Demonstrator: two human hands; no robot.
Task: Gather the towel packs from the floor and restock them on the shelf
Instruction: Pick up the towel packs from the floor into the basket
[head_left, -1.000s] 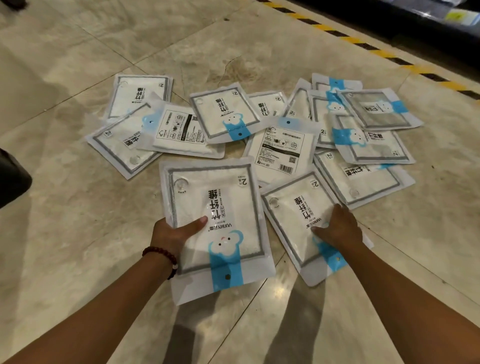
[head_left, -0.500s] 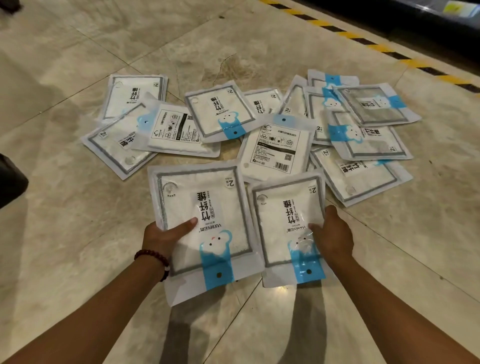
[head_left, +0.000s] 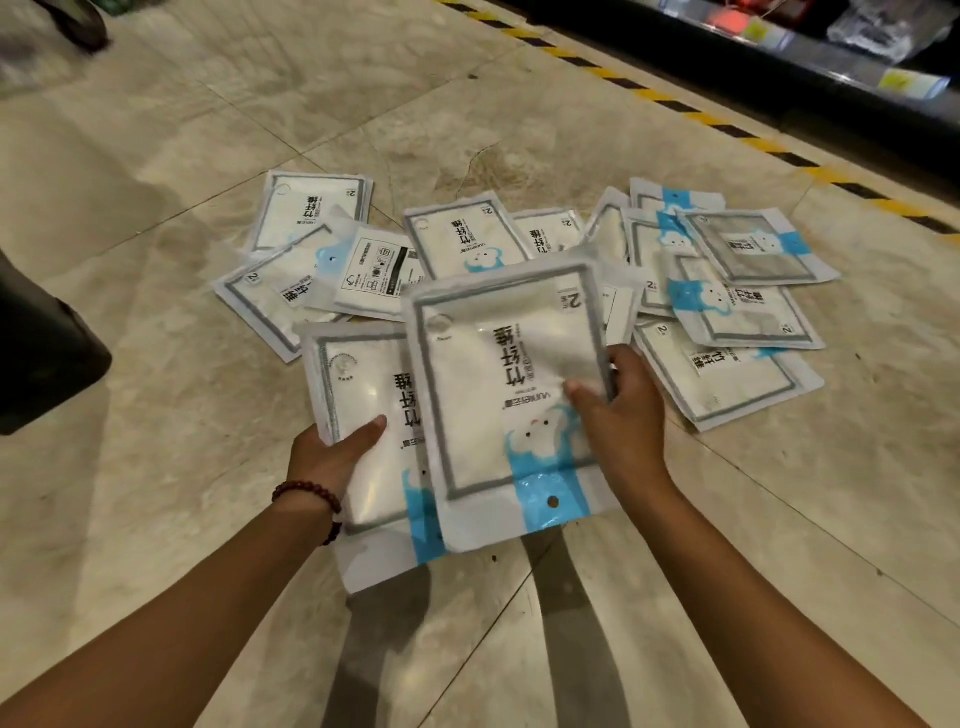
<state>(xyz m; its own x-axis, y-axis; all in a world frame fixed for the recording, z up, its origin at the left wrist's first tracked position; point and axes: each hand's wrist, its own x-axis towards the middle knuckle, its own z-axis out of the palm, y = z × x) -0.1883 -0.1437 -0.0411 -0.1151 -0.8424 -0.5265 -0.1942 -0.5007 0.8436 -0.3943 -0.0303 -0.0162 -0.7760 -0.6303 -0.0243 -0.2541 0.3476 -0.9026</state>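
My left hand (head_left: 332, 457) grips one white towel pack (head_left: 363, 405) by its left edge, thumb on top, above the floor. My right hand (head_left: 623, 415) grips a second towel pack (head_left: 498, 379) by its right edge and holds it over the first, overlapping its right half. Both packs are clear plastic with a grey frame, black characters and a blue band. Several more towel packs (head_left: 727, 312) lie scattered on the tiled floor beyond my hands, some face down. The shelf (head_left: 831, 67) runs dark along the top right.
A yellow-and-black striped floor strip (head_left: 727, 130) edges the shelf base. A dark object (head_left: 41, 353) stands at the left edge. Beige marble floor tiles (head_left: 156, 519) surround the pile.
My right hand lifted its pack off the floor and carried it left, over the pack in my left hand. The view moved closer to the shelf.
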